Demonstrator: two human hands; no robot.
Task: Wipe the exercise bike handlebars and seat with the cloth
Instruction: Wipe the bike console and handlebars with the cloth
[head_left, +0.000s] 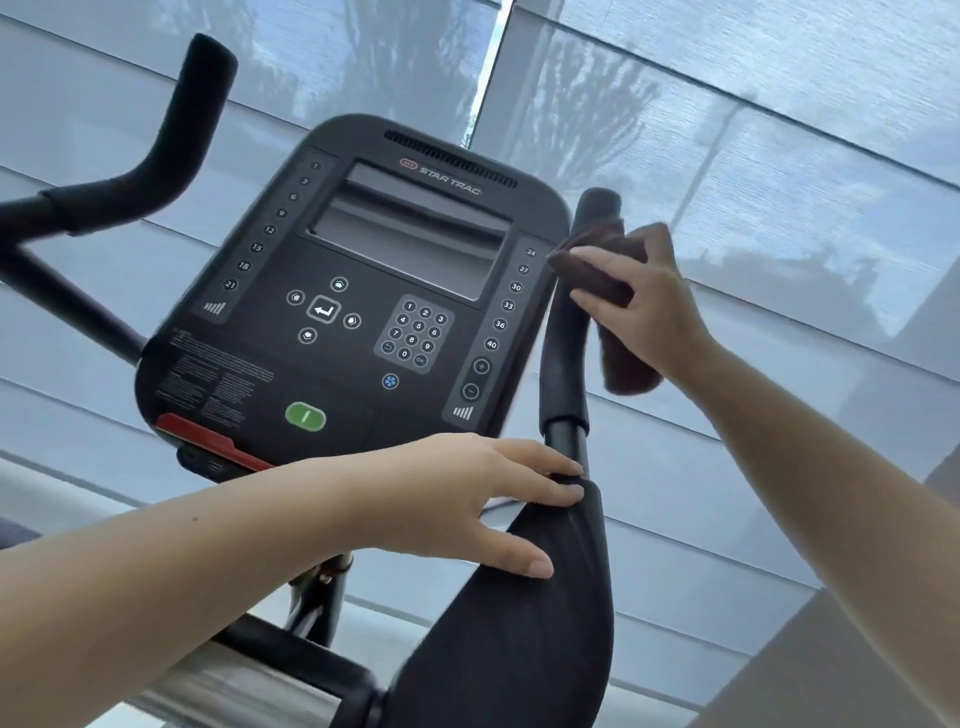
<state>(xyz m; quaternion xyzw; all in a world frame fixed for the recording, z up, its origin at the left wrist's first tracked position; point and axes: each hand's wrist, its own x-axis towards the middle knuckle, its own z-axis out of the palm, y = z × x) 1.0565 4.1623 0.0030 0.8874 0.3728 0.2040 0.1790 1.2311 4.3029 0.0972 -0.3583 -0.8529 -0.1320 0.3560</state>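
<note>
Up at the right side of the console (353, 291), head view: right hand (641, 306) grips a dark brown cloth (595, 278), its fingers (597, 254) curled over it. The cloth is wrapped round the upright right handlebar (563, 358) just below its rounded tip. One end of the cloth hangs down by the hand, beside the grip.

Lower down, left hand (467, 499) lies on the top edge of the wide black pad (545, 634) at the foot of that same handlebar. Fingers straight and spread, thumb flat on the pad, holding nothing.

Left handlebar (171, 140) rises at the far left, untouched. Console screen is dark; green button (305, 415) near its lower edge, red strip (208, 439) beside that. Grey window blinds (779, 130) fill the background.
</note>
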